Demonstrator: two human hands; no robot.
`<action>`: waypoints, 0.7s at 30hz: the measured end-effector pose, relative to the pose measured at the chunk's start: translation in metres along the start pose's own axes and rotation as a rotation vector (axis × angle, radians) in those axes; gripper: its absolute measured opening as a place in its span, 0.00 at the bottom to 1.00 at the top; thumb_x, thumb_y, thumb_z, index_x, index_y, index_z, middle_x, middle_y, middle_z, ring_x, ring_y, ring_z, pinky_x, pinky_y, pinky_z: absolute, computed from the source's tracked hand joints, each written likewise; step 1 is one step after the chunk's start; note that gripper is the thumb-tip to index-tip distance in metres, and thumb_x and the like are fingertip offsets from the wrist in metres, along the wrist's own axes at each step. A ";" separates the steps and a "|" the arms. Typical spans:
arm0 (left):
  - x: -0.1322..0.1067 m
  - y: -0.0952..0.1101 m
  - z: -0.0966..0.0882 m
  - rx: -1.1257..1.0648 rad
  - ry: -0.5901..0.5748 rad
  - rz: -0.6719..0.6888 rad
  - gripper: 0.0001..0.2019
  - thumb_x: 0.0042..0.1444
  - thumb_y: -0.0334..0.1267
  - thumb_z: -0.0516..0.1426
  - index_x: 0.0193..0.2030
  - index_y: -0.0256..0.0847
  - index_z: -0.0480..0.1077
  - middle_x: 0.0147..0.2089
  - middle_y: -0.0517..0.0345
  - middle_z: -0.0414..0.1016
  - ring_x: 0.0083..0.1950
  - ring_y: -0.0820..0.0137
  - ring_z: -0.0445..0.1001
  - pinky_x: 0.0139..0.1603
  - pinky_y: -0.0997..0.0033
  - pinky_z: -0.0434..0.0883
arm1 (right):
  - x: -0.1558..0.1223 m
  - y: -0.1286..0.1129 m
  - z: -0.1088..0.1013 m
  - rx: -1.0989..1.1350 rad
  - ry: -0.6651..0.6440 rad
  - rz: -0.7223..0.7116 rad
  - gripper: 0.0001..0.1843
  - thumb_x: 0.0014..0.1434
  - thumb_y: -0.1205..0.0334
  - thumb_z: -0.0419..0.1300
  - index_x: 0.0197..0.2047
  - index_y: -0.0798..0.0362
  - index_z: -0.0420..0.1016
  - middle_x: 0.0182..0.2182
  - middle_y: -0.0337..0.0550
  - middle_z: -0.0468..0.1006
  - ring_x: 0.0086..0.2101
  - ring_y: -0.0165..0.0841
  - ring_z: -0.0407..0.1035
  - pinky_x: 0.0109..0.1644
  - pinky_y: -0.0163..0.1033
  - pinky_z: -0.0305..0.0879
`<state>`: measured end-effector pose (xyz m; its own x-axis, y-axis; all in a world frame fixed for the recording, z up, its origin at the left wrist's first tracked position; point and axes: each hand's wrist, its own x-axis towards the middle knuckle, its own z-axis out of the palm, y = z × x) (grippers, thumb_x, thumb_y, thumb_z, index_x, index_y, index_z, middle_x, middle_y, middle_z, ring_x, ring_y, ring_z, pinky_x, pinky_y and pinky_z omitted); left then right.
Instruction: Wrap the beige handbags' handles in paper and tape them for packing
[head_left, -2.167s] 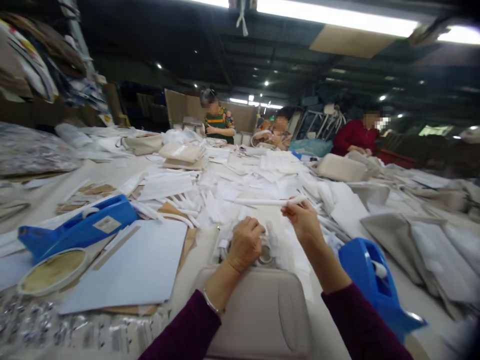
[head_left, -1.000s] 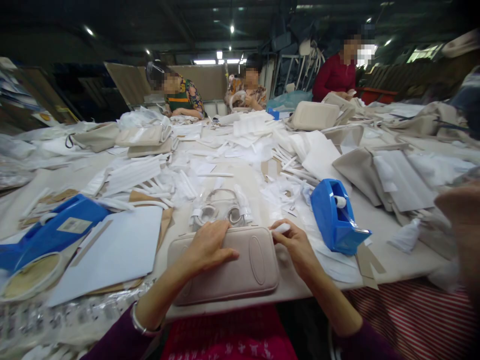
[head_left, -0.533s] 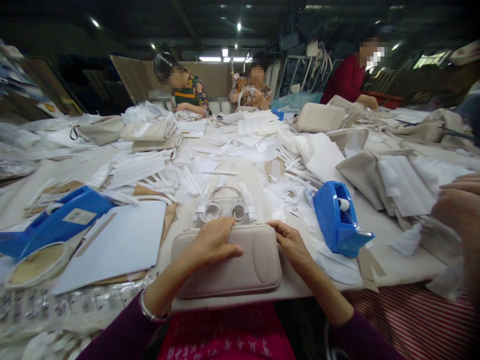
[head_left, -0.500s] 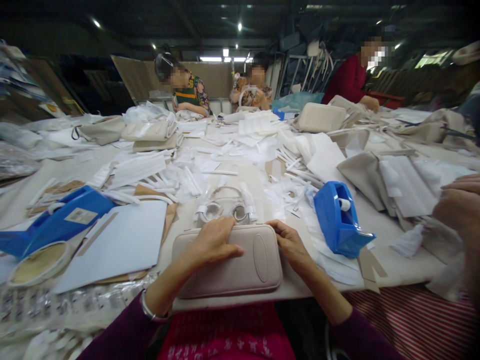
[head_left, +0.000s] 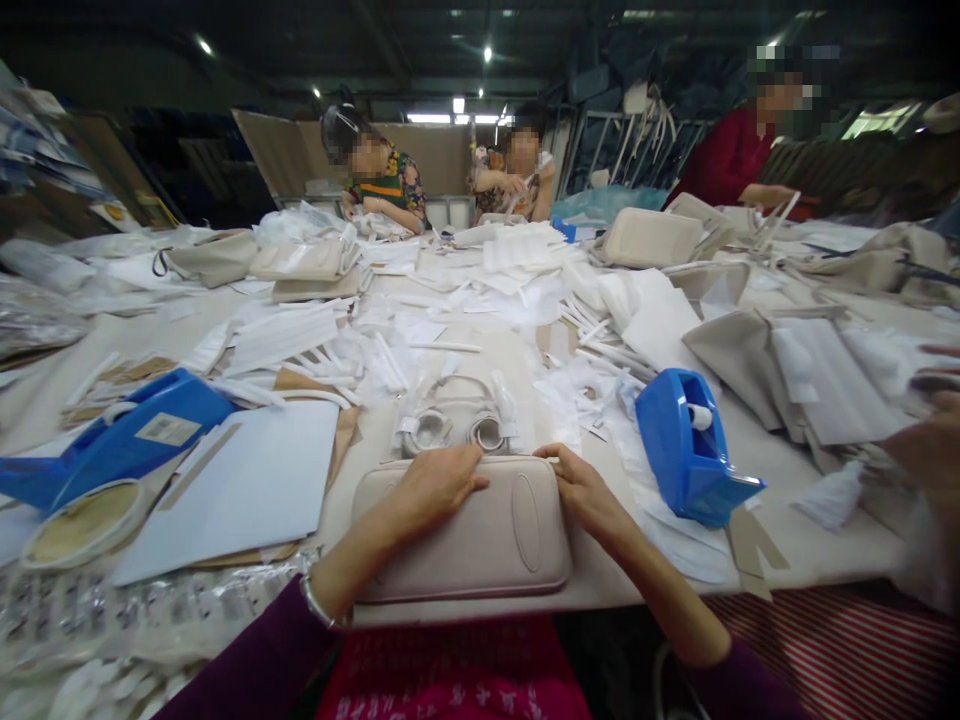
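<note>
A pale pinkish-beige handbag [head_left: 469, 545] lies at the table's near edge, an oval outline stitched on its right part. My left hand [head_left: 442, 485] lies across its upper side, fingers curled over the far edge and thumb drawn in. At the upper right corner, my right hand [head_left: 577, 485] has its fingertips bent against the rim; whatever small part they pinch is hidden. Just beyond the bag is its handle [head_left: 457, 385], arched and wrapped in clear film, with two rolled strap coils [head_left: 486, 432] beside it.
Blue tape dispensers [head_left: 686, 450] stand on both sides. White sheets [head_left: 240, 490] and a tape roll [head_left: 86, 525] lie left. Paper and padding litter the table, with more bags [head_left: 652, 237] farther back. A co-worker's blurred hand [head_left: 930, 440] is at right; several people work across the table.
My left thumb has drawn in closer to the fingers on the bag. My right hand stays at the corner. The co-worker's hand at right has shifted lower and outward.
</note>
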<state>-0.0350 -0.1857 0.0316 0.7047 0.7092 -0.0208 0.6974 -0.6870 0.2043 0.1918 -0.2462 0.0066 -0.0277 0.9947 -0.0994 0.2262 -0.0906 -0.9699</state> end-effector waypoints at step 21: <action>0.019 -0.019 -0.003 -0.481 0.727 -0.193 0.14 0.49 0.21 0.45 0.38 0.41 0.63 0.44 0.52 0.67 0.51 0.66 0.67 0.57 0.61 0.66 | 0.018 -0.004 0.098 -0.731 0.215 -0.683 0.15 0.59 0.77 0.45 0.39 0.54 0.70 0.41 0.52 0.69 0.43 0.41 0.65 0.45 0.43 0.67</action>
<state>-0.0353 -0.1584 0.0305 0.2096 0.8434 0.4948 0.5503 -0.5200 0.6533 0.0946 -0.2326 -0.0130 -0.2143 0.8170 0.5354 0.7682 0.4795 -0.4242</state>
